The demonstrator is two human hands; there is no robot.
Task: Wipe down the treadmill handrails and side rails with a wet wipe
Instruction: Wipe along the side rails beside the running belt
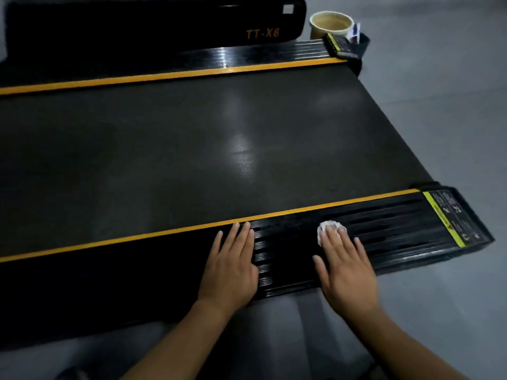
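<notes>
The treadmill's near side rail (389, 229) is black and ribbed, with a yellow stripe along the belt edge. My right hand (345, 264) lies flat on this rail, its straight fingers pressing a crumpled white wet wipe (326, 227) against the ribs. My left hand (233, 264) rests flat on the same rail to the left, fingers straight, holding nothing. The far side rail (247, 54) runs along the top of the dark belt (192, 149).
A beige round container (330, 24) and a small dark holder with white packets (356, 41) stand on the grey floor beyond the far rail's end. A black cover marked TT-X6 (164, 20) lies behind. Grey floor (439, 119) lies to the right.
</notes>
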